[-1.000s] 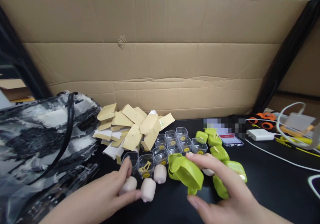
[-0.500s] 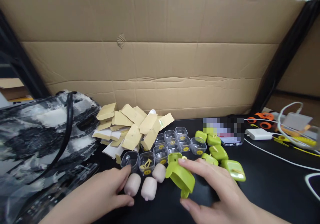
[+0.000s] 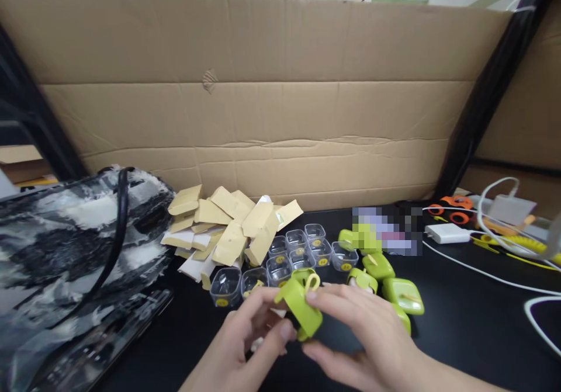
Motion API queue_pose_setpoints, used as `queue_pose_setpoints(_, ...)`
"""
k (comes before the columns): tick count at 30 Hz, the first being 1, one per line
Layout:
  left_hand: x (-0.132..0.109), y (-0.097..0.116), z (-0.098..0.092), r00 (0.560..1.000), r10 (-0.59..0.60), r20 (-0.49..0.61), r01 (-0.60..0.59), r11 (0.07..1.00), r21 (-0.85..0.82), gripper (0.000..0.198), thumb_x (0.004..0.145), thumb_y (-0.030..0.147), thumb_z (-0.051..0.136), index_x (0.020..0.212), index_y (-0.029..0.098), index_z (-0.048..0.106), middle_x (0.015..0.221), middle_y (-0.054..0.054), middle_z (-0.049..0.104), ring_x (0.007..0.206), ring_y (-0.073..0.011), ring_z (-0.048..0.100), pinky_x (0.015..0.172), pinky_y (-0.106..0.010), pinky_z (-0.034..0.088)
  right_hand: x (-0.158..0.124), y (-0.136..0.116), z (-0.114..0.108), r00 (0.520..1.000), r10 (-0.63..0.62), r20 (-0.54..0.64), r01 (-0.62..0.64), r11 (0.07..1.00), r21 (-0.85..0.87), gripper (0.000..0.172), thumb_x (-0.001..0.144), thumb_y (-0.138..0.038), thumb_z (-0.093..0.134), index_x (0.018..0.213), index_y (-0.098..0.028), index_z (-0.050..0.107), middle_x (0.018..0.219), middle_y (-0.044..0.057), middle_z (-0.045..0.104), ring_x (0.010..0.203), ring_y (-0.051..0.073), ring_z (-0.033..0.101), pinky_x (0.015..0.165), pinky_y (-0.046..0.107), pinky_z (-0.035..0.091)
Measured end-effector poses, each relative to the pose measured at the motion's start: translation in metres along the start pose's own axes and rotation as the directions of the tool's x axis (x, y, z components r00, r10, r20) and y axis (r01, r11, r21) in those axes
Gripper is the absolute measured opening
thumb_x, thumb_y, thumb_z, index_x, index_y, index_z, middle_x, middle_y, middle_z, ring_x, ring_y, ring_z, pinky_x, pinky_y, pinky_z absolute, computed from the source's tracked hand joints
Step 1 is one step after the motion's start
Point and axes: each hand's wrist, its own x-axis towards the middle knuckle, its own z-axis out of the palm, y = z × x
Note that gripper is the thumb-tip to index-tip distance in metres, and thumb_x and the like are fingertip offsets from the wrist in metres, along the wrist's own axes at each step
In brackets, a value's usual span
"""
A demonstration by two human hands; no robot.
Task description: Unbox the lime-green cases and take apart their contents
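In my right hand is a lime-green soft case with a small loop, its open side facing left. My left hand is closed at that opening, fingers and thumb curled. A pale pink barrel-shaped piece seems to be in its grip, mostly hidden. Pale bits show between and below the left fingers. Just behind the hands stand small clear plastic cups with yellow smiley stickers; one holds yellowish parts. More green cases lie right of my right hand, one partly hidden behind it.
Folded tan card boxes are heaped behind the cups. A black-and-white bag with a black strap fills the left. At right are a white charger, white cables and orange-handled tools. A cardboard wall closes off the back.
My left hand has moved right to the green case, and the leftmost pale piece has left its spot on the table. The green case has shifted slightly left and turned. The view has tilted up slightly.
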Motion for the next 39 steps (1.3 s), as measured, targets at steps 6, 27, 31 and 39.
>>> queue_pose_setpoints(6,0.006,-0.008,0.006,0.987,-0.099,-0.13,0.048,0.937,-0.346,0.035,0.066,0.045,0.077,0.086,0.019,0.065,0.073,0.001,0.066,0.059,-0.0102,0.058,0.059,-0.021,0.048,-0.005,-0.002,-0.001,0.99,0.067,0.124,-0.087,0.983,0.161,0.028,0.092,-0.019,0.047,0.119,-0.018,0.044,0.077,0.001,0.066,0.065,0.013,0.065,0.064,0.022,0.054)
queue_pose_setpoints(27,-0.004,-0.017,0.008,0.995,-0.074,0.061,0.082,0.987,-0.136,0.02,0.079,0.034,0.064,0.095,0.022,0.065,0.082,0.0,0.062,0.078,-0.0149,0.059,0.074,-0.024,0.047,-0.006,0.005,-0.006,0.962,-0.065,0.265,0.035,0.992,0.119,0.029,0.101,-0.03,0.032,0.105,-0.014,0.057,0.085,0.008,0.068,0.076,0.016,0.065,0.066,0.023,0.052)
queue_pose_setpoints(31,-0.003,-0.014,0.005,0.995,0.075,0.069,-0.083,0.988,0.132,0.017,0.078,0.019,0.057,0.092,0.025,0.065,0.1,-0.001,0.061,0.094,-0.0158,0.06,0.084,-0.024,0.048,-0.001,0.0,-0.005,0.966,-0.189,0.177,0.192,0.981,-0.001,0.036,0.101,-0.032,0.027,0.123,-0.014,0.05,0.105,0.009,0.068,0.099,0.018,0.063,0.087,0.027,0.049)
queue_pose_setpoints(39,0.008,0.005,-0.028,0.917,0.397,-0.027,-0.264,0.658,0.705,0.008,0.083,0.022,0.053,0.079,0.023,0.06,0.097,-0.003,0.059,0.092,-0.0171,0.06,0.082,-0.03,0.05,0.004,0.004,-0.017,0.955,0.122,0.272,-0.135,0.99,0.031,0.016,0.071,-0.013,0.054,0.086,-0.019,0.053,0.088,0.005,0.063,0.077,0.017,0.059,0.064,0.026,0.051)
